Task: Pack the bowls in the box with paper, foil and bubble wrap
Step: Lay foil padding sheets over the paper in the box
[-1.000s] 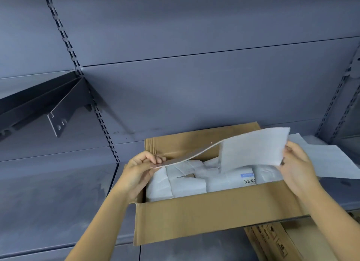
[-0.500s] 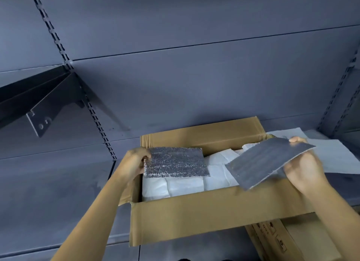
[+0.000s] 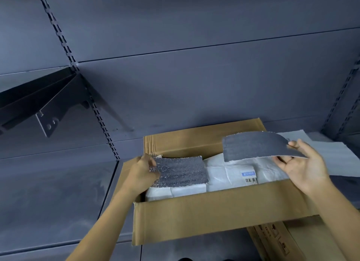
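Observation:
An open cardboard box (image 3: 224, 216) stands on a grey shelf, filled with white paper-wrapped bundles (image 3: 229, 175); one carries a barcode label. My left hand (image 3: 142, 175) grips the left edge of a silver foil bubble sheet (image 3: 181, 172) lying flat over the bundles in the box's left half. My right hand (image 3: 303, 167) holds a second foil sheet (image 3: 253, 146) by its right edge, raised and tilted above the box's right half, its dull grey side towards me.
White paper sheets (image 3: 329, 153) lie on the shelf right of the box. A black shelf bracket (image 3: 44, 109) juts out at upper left. Another printed carton (image 3: 276, 239) sits below the box at lower right. Grey back panels rise behind.
One second ago both hands held a single pale sheet above the box. It is now two foil pieces: the left one lowered onto the bundles, the right one lifted and tilted.

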Available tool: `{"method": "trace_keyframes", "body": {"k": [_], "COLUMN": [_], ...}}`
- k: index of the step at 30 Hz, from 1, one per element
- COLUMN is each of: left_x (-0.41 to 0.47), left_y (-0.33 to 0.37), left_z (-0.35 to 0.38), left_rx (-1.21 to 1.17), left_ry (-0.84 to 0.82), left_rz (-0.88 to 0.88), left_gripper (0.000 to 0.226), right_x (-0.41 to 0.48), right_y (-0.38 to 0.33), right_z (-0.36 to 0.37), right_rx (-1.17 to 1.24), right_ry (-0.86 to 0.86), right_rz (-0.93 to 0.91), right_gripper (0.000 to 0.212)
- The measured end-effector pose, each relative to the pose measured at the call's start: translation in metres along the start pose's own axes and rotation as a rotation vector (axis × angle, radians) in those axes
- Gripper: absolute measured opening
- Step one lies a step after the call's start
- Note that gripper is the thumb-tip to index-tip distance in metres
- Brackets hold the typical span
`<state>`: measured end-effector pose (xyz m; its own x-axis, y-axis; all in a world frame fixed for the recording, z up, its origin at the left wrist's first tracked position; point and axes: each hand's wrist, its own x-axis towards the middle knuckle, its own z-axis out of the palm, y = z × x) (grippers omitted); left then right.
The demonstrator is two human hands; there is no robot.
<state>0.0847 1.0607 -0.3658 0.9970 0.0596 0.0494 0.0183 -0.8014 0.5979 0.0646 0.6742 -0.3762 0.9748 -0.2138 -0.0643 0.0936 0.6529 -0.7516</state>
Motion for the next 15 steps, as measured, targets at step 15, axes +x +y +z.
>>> {"method": "trace_keyframes", "body": {"k": [15], "left_x": [-0.005], "left_y": [0.019], "left_z": [0.051], "left_rx": [0.459], "left_ry": [-0.479], "left_rz": [0.039], "left_gripper": [0.070], "right_x": [0.004], "right_y": [0.003], "right_z": [0.000], "right_rx": [-0.174], "right_ry": [-0.003], "right_rz": [-0.066], "right_gripper": [0.019]}}
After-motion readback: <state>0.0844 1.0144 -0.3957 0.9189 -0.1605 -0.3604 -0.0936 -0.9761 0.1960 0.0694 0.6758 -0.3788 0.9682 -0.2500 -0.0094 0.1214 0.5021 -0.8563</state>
